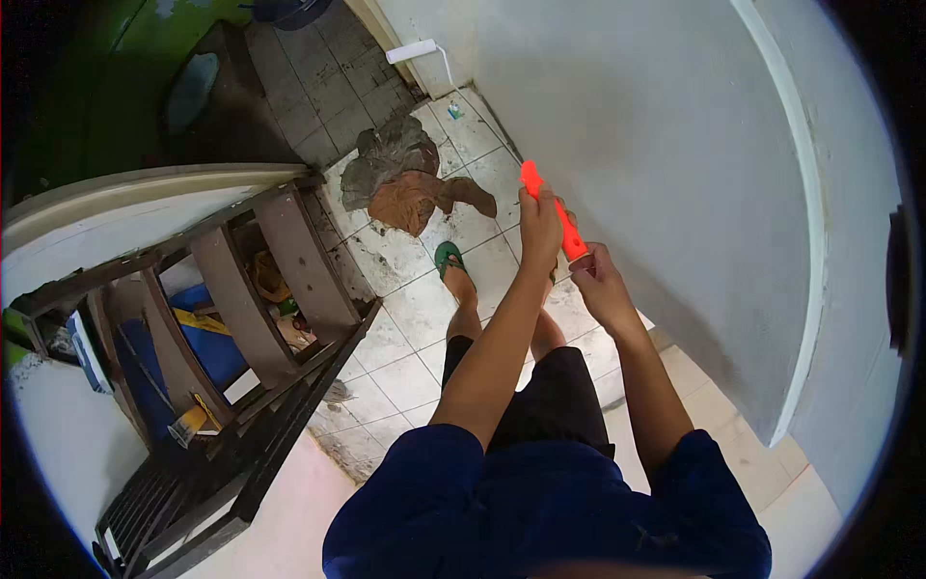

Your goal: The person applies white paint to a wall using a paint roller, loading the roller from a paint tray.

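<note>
A paint roller reaches away from me, with a white roller sleeve on a bent wire frame and a bright orange plastic handle. My left hand is wrapped around the middle of that handle. At the handle's lower end, the fingers of my right hand are curled and pinch it; a thin tan edge shows there, too small to make out. The roller sleeve is at the far end, beside the door frame and the foot of the grey wall.
Crumpled brown and grey cloths lie on the dirty white tile floor beyond my green flip-flop. Wooden stairs with open treads stand at left, a paintbrush on them. A small wrapper lies near the wall.
</note>
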A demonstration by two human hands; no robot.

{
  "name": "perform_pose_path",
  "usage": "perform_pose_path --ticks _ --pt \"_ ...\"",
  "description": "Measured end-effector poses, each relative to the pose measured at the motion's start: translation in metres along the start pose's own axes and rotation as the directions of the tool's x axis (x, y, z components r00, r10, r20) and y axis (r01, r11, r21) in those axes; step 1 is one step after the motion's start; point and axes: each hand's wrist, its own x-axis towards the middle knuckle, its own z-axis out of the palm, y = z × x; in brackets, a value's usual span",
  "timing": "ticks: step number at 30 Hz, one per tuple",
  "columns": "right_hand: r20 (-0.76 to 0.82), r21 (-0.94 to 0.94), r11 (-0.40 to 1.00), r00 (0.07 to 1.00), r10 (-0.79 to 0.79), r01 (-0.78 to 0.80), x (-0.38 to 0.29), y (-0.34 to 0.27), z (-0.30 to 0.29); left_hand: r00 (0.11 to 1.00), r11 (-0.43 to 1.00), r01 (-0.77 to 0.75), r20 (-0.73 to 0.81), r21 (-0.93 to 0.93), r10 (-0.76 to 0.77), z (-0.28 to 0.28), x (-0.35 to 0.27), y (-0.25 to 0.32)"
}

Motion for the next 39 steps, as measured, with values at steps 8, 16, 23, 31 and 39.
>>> perform_pose_path --ticks 8,16,23,31,39 --pt "0.395 -0.219 0.936 0.852 0.343 -0.275 0.057 -0.045 0.014 0.995 0.974 -0.068 0.082 0.215 0.052 -0.051 0.012 -0.011" --pt "0.133 -0.182 0.979 0.985 0.114 -0.089 0.068 -0.022 0.051 0.91 0.672 -0.415 0.3 0.614 0.287 -0.087 0.013 -0.023" --pt "-0.023 -0.502 0.857 0.992 0.123 -0.117 0.079 -0.019 0.042 0.963 0.399 -0.265 0.216 0.878 0.164 -0.19 0.002 -0.024" --pt "-0.015 -0.528 0.844 0.994 0.105 -0.098 0.13 -0.009 0.05 0.992 0.459 0.078 -0.114 0.885 0.051 -0.328 -0.022 -0.027" --pt "0.011 -0.623 0.776 0.991 0.134 -0.098 0.226 0.018 0.083 0.973 0.514 0.224 -0.216 0.828 -0.076 -0.345 -0.034 -0.032"
